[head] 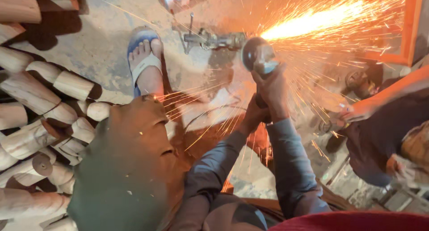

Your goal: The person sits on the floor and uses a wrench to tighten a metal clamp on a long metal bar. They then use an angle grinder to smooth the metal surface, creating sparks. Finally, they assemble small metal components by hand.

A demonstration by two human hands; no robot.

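Both my hands grip an angle grinder [258, 56] near the top centre of the head view. My right hand [273, 89] wraps the grinder's body just behind the disc guard. My left hand [253, 116] holds it lower down, partly hidden behind the right wrist. The disc presses against a metal piece [210, 39] lying on the concrete floor, and a bright stream of sparks [321, 19] shoots up and to the right. My sleeves are grey-blue.
My sandalled foot [145, 63] rests on the floor at left, my knee [129, 164] below it. Cut wooden logs [40, 115] are stacked along the left. Another person [384, 124] crouches at right, a hand [353, 110] near the sparks. An orange frame [413, 30] stands top right.
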